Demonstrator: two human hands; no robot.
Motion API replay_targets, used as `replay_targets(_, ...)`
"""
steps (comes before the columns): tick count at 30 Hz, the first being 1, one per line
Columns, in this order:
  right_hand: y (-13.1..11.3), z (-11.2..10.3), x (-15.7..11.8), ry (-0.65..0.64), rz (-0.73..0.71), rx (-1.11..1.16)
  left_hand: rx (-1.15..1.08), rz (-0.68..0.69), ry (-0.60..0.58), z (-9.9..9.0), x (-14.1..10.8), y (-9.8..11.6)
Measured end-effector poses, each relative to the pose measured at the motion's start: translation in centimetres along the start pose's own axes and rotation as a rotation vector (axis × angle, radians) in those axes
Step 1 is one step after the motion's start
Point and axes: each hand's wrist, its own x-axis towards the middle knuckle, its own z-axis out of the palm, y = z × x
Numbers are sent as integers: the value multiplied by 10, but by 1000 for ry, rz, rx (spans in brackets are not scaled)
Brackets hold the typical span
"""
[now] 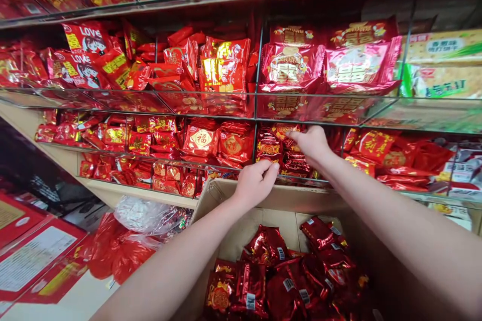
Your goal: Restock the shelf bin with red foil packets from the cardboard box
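Store shelves (171, 200) full of red & gold pkts (226, 67) fill the bkgd. R hand (312, 143) is at the small red pkts (269, 149) on a lower shelf, thumb out over them; can't tell if it's pinching one. L hand (258, 179) is just below & left, fingers curled, grip unclear. Open carton (297, 196) sits below both, dark red pkts (249, 281) piled loosely inside; red plastic bags (130, 256) to its left.
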Motion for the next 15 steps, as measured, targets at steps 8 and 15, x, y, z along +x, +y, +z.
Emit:
replay_targets(8, 10, 48, 42, -22, -56, -744, 102, 17, -32, -1, 0, 0)
replay_targets(15, 23, 58, 67, -114, -85, -797, 138, 19, -30, -1, 1, 2)
